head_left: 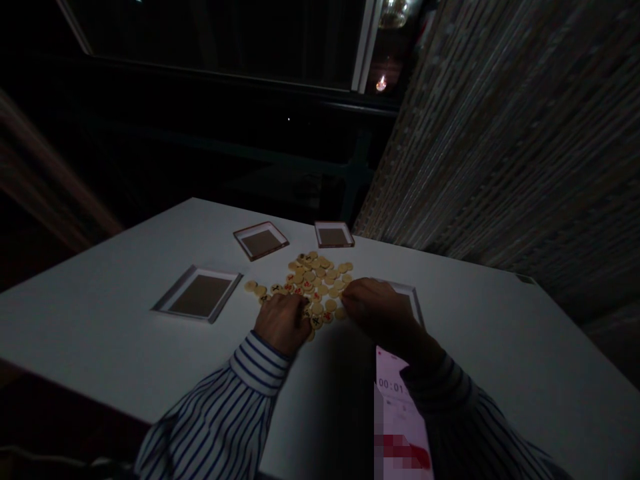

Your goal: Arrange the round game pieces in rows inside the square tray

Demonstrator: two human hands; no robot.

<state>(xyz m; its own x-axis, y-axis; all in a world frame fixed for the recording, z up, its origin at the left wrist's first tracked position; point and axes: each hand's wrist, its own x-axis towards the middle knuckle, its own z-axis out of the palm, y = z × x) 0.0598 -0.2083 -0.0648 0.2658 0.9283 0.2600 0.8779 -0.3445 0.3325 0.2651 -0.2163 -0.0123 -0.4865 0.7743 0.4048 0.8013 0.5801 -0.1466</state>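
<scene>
A heap of small round yellow game pieces [316,280] with red and black marks lies on the white table [100,313]. My left hand [283,321] rests at the heap's near left edge, fingers curled down onto the pieces. My right hand [377,308] sits at the heap's near right edge, knuckles up, fingers bent onto the pieces. In the dim light I cannot make out whether either hand holds a piece. Both arms wear striped sleeves.
Shallow square trays stand round the heap: one at the left [199,293], two at the back [261,240] [334,234], one partly under my right hand [414,297]. A lit phone [395,387] showing a timer lies near my right wrist. A woven wall [500,133] rises on the right.
</scene>
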